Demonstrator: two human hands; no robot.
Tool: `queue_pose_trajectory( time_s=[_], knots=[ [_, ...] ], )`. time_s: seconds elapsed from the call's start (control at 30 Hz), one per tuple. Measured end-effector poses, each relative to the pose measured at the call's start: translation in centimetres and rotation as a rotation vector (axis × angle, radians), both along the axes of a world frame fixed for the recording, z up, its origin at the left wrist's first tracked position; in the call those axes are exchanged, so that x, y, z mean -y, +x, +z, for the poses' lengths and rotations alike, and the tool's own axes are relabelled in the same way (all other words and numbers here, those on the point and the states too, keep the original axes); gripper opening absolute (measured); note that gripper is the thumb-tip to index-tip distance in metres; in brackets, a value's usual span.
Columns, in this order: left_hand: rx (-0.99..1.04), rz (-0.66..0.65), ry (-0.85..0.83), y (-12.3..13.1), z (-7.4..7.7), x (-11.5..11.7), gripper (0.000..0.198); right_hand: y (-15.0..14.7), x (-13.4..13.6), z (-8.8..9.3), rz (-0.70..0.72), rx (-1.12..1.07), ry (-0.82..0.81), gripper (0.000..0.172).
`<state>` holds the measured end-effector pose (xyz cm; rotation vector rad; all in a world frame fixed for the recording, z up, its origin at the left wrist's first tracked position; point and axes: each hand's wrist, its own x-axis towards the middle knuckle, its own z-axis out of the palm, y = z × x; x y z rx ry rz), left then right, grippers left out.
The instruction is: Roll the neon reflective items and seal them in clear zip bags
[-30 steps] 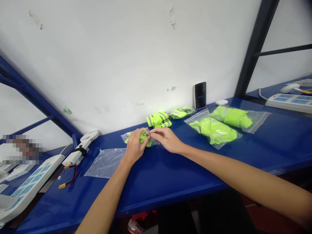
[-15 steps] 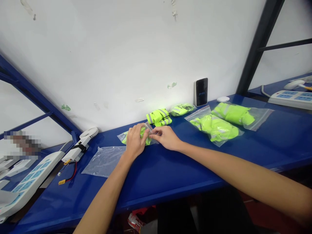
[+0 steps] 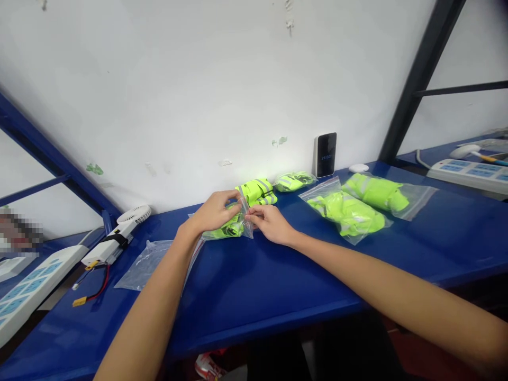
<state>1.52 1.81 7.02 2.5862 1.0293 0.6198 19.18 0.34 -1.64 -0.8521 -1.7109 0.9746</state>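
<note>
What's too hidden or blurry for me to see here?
All in the head view:
Handled bag: partly hidden behind the left hand.
Flat clear bag: partly covered by the left forearm.
Black-screened device: its last digit is too small and blurred.
Left power strip: cut off by the picture's left edge.

The head view faces down across the table (image 3: 257, 286).

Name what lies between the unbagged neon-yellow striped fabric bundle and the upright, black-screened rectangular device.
In the head view, a neon-yellow striped bundle inside a clear plastic bag lies between the unbagged bundle and the device.
</note>
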Motion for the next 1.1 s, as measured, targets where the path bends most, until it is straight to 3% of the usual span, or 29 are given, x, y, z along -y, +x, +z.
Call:
queue_pose_trajectory(
  time_s=[0.07,0.2,0.37,0.53,0.77,1.1],
  knots=[
    [0.061,-0.006,-0.034,0.2,-0.1,-0.2,0.022,0.1,-0.2,0.0,-0.006,0.002,0.005,0.018],
    [0.245,0.013,-0.093,0.5,-2.0,-0.9,0.026,0.3,-0.8,-0.2,-0.007,0.022,-0.008,0.015],
    [0.32,0.039,-0.106,0.4,-3.3,-2.1,0.025,0.5,-1.2,-0.1,0.02,0.024,-0.04,0.007],
    [0.333,0.064,-0.082,0.6,-3.4,-1.8,0.025,0.5,-0.9,-0.4,-0.019,0.0,-0.052,0.007],
    [0.291,0.086,-0.009,0.7,-3.2,-0.8,0.032,0.1,-0.6,-0.8,-0.152,0.053,0.099,0.011],
    [0.28,0.068,0.008,0.8,-3.2,-0.8,0.032,0.3,-0.1,-0.2,-0.151,0.073,0.112,0.013]
  ],
)
